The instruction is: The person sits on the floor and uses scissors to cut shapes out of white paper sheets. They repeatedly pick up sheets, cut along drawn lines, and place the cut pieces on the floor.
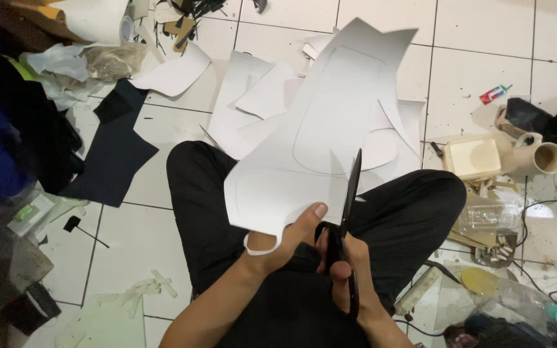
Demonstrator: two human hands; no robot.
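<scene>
My left hand (289, 238) grips the lower edge of a large white sheet (330, 122) with a pencilled outline on it, held up over my lap. My right hand (346, 270) is closed on black scissors (351, 193), whose blades point upward and cut into the sheet's lower right edge. A curled strip of cut sheet hangs below my left thumb. My legs in black trousers (201, 193) are crossed on the white tiled floor.
White offcuts (253, 96) and a black fabric piece (114, 151) lie on the tiles ahead. At right are a beige block (473, 156), a cardboard tube (546, 156), cables, plastic bags and a yellow disc (478, 281). Clutter and dark fabric pile at left.
</scene>
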